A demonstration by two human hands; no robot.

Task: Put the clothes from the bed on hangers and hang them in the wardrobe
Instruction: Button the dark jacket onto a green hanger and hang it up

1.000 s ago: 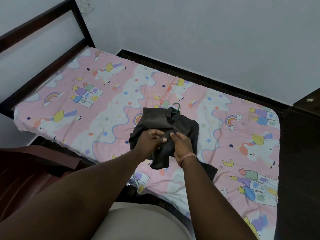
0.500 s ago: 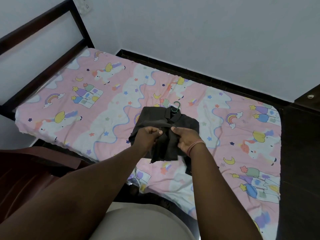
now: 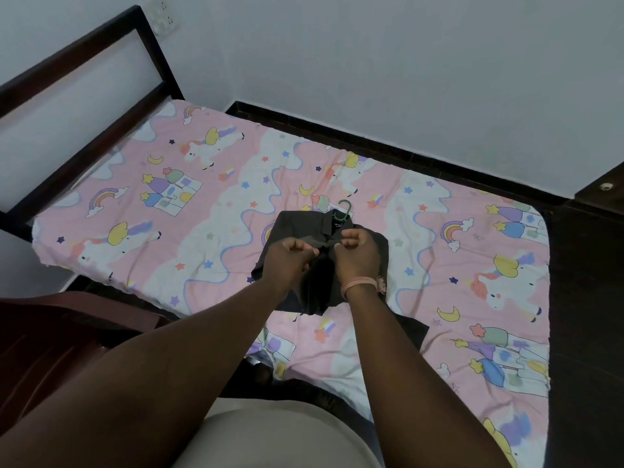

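Observation:
A dark brown collared shirt (image 3: 297, 228) lies on the bed (image 3: 202, 231), which has a pink unicorn sheet. A green hanger hook (image 3: 345, 211) sticks out of the shirt's collar. My left hand (image 3: 290, 261) pinches the shirt's front edge just below the collar. My right hand (image 3: 358, 255), with a pink band on the wrist, pinches the opposite front edge. The two hands sit close together over the middle of the shirt. The lower part of the shirt hangs bunched under my wrists. The wardrobe is out of view.
A dark wooden headboard (image 3: 84, 86) stands at the left end of the bed. A dark red chair (image 3: 50, 349) is at my lower left. A dark wooden piece of furniture (image 3: 604, 190) shows at the right edge, beside the white wall.
Both hands have moved up the shirt's front, from its lower middle to just below the collar. The shirt's lower part has shifted a little with them.

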